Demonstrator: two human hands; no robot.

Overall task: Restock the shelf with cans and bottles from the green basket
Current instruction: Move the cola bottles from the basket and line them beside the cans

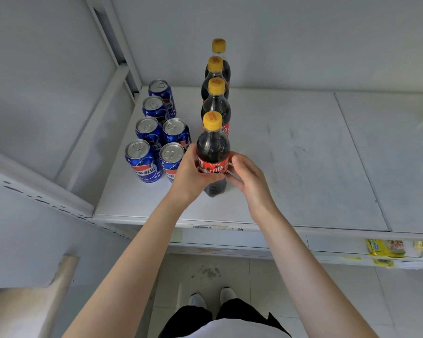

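Note:
A dark cola bottle with a yellow cap and red label stands upright on the white shelf, at the front of a row. Three more bottles line up behind it toward the back wall. My left hand wraps the front bottle's label from the left. On the bottle's right side my right hand touches it with curled fingers. Left of the row stand several blue cans in two columns. The green basket is out of view.
The shelf's right half is bare white board up to a seam. A white upright post and side panel close the left end. Yellow packets lie on a lower shelf at right. My feet stand on tiled floor below.

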